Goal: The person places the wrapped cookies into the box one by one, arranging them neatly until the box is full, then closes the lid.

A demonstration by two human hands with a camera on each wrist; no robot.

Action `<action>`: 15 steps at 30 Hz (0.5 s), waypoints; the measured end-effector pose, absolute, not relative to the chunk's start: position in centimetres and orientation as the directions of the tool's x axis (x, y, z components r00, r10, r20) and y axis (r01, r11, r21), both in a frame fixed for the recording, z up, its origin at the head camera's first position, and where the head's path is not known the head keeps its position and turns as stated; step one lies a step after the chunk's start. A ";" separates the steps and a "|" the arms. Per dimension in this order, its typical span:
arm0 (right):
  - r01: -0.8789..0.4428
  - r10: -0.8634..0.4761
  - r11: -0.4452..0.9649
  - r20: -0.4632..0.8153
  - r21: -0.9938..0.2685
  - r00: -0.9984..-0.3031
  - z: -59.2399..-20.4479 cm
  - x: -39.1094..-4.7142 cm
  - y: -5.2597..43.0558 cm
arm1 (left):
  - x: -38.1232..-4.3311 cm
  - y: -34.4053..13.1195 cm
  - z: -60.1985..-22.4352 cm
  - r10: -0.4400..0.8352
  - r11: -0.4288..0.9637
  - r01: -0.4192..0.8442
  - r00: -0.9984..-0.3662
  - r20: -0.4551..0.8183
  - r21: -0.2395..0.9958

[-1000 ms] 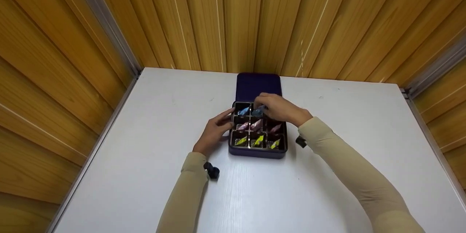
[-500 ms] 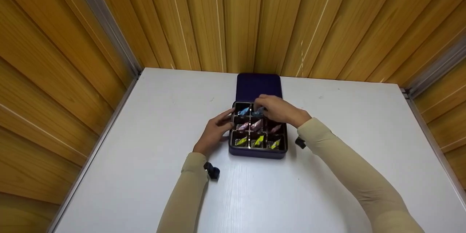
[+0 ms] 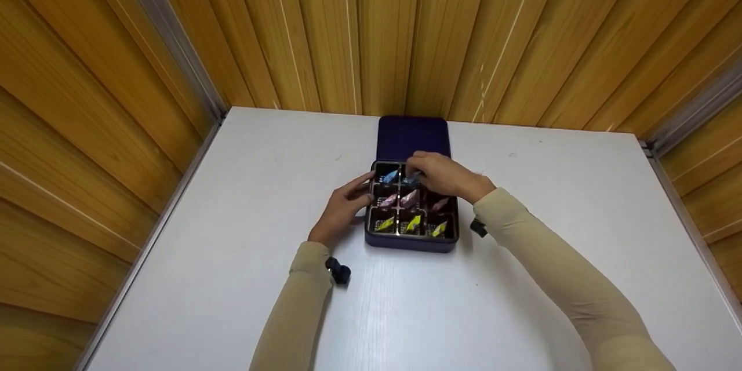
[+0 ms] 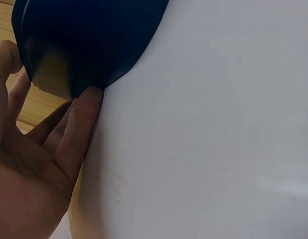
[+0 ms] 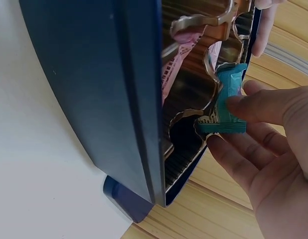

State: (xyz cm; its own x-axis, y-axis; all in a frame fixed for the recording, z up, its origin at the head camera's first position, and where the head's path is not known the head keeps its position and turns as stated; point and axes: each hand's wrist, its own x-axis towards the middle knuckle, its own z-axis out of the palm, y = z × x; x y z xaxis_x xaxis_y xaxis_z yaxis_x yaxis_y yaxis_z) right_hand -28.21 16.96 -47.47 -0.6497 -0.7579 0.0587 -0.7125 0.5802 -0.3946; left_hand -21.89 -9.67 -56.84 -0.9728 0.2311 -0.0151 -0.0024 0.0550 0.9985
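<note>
A dark blue tin [image 3: 411, 242] with a divided insert lies in the middle of the table. My left hand [image 3: 341, 211] rests along its left side, index finger by the far corner and thumb lower down. In the left wrist view, the fingers of that hand [image 4: 42, 159] touch the tin's wall [image 4: 94, 40]. Over the back row, my right hand [image 3: 443, 173] pinches a teal wrapped candy [image 5: 229, 97] at the middle compartment. Other compartments hold a blue candy [image 3: 390, 176], pink candies [image 3: 410, 198] and yellow candies [image 3: 413, 223]. The back right compartment is hidden in the head view.
The tin's dark blue lid [image 3: 413, 136] lies flat behind it, near the back of the white table [image 3: 278, 185]. Yellow wood-grain panels [image 3: 382, 29] stand behind and on both sides. Black wrist cameras [image 3: 339, 271] sit at the cuffs.
My right hand has shifted very slightly toward me over the back middle compartment. The left hand and the tin keep their places.
</note>
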 end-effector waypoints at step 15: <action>-0.735 -0.771 0.559 0.084 -0.383 -0.631 -47.6 -28.2 16.9 | -22.1 -9.8 -57.1 0.244 0.064 0.048 -0.969 0.031 0.997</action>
